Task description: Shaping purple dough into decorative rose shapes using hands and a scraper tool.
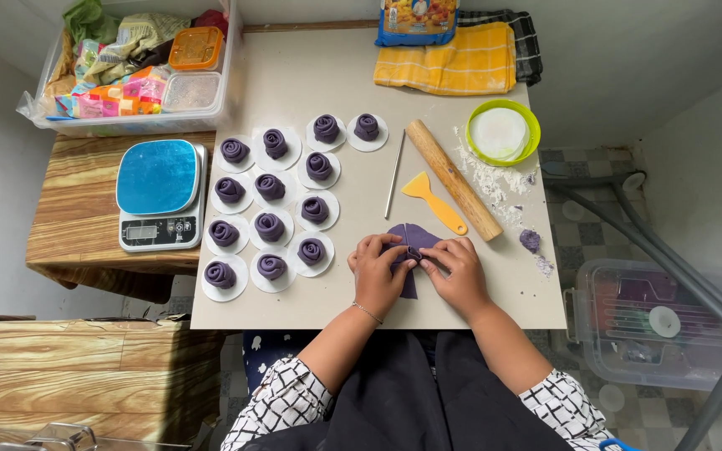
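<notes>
Person wore a white top with a thin black grid check, sleeves pushed up above the elbows. Dark, near-black apron or skirt covered the lap. Left hand (378, 269) had a slim silver bracelet at the wrist. Right hand (460, 271) was bare, no rings visible.

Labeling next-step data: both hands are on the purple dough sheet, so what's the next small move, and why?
Probably keep rolling the purple dough sheet along its length. The left hand and right hand pinch its middle, flat flaps show above and below the fingers, and the finished purple rosettes on white paper rounds are fully coiled.
</notes>
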